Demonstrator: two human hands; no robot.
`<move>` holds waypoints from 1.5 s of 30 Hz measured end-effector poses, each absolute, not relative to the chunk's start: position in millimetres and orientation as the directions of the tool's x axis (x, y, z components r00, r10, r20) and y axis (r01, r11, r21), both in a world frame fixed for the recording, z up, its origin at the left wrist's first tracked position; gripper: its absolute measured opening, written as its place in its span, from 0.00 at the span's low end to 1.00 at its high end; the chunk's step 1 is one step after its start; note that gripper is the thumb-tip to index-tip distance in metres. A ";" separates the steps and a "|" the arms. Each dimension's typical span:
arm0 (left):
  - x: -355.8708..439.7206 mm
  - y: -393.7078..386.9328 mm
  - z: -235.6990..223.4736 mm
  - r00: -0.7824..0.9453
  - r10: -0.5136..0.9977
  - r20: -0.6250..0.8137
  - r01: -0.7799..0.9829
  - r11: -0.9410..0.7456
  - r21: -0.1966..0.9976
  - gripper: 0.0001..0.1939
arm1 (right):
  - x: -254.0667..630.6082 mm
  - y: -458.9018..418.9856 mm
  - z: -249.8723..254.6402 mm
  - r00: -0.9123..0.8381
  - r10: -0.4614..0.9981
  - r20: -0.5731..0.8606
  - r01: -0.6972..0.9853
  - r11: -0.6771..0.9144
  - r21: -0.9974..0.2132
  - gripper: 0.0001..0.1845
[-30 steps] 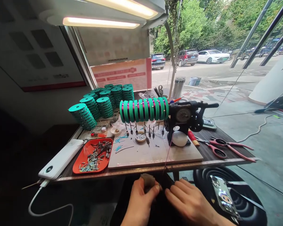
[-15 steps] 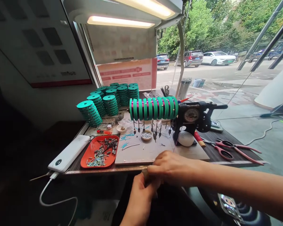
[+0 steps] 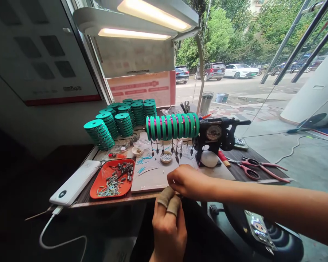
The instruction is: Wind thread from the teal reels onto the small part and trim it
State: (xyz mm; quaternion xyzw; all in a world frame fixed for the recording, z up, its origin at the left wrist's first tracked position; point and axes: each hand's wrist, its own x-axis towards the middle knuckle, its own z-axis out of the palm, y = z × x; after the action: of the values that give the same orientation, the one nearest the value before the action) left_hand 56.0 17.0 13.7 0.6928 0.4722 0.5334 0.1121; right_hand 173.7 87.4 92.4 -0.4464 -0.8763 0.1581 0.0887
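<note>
My left hand [image 3: 168,222] is below the table's front edge, back turned up, with tan cloth finger covers on two fingers. Its fingers are curled together, and whatever they pinch is hidden. My right hand [image 3: 187,181] meets it from the right, thumb and fingers pressed together at the left fingertips; anything between them is too small to make out. Just beyond, a thin pink line [image 3: 199,164] runs down from the black winding machine [image 3: 213,134] behind my right hand. Green foam spools [image 3: 172,126] sit in a row on the machine's shaft, with dark weights dangling beneath.
A red tray [image 3: 94,185] of small metal parts and a white power bank [image 3: 75,182] lie at left. A bowl of beads [image 3: 166,157] stands on the pale board [image 3: 150,183]. Stacked green spools [image 3: 123,125] stand behind; pink-handled scissors [image 3: 250,173] and pliers lie right.
My left hand has turned so its back and covered fingers show. My right hand has shifted slightly left and up, its fingers more bent. The whole view has swung a little.
</note>
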 end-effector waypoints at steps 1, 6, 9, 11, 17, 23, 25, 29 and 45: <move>55.2 17.7 13.5 0.005 0.759 0.651 0.537 -0.551 0.639 0.16 | 173.4 87.8 93.3 -0.579 0.815 0.000 0.761 0.540 -0.360 0.07; 48.5 23.0 16.0 0.139 0.692 0.709 0.485 -0.671 0.560 0.18 | 170.6 91.7 90.9 -0.546 0.836 -0.049 0.789 0.493 -0.367 0.07; 45.3 24.7 20.1 0.195 0.681 0.706 0.402 -0.712 0.576 0.14 | 171.8 92.3 89.8 -0.549 0.835 -0.038 0.783 0.497 -0.374 0.07; 45.2 23.8 23.9 0.190 0.810 0.554 0.335 -0.584 0.739 0.09 | 178.2 86.7 91.4 -0.568 0.823 -0.003 0.763 0.525 -0.378 0.07; 55.0 19.2 28.0 0.162 0.972 -0.170 -0.131 0.192 0.973 0.07 | 215.5 35.0 69.6 -0.430 0.845 0.318 0.601 0.531 -0.598 0.09; 64.1 18.8 26.3 0.234 0.934 -0.270 -0.226 0.322 0.919 0.09 | 200.6 2.9 -0.3 -0.265 0.936 -0.231 -0.134 -0.273 -0.953 0.17; 64.9 18.8 27.0 0.231 0.931 -0.284 -0.217 0.334 0.917 0.09 | 189.3 0.5 -10.1 -0.263 0.941 -0.214 -0.175 -0.265 -0.948 0.18; 64.9 20.7 27.6 0.262 0.911 -0.317 -0.228 0.378 0.897 0.08 | 185.7 -3.7 -11.9 -0.229 0.960 -0.162 -0.140 -0.197 -0.970 0.14; 70.3 29.9 42.1 0.322 0.835 -0.446 -0.009 0.474 0.880 0.05 | 230.0 -2.0 -5.1 -0.653 0.721 0.233 0.638 0.689 -0.344 0.09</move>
State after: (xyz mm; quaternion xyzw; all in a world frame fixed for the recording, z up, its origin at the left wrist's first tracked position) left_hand 70.3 29.9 42.1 0.4145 0.4979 0.3018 0.6994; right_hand 230.0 -2.0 -5.1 -0.3767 -0.9016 0.1165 0.1778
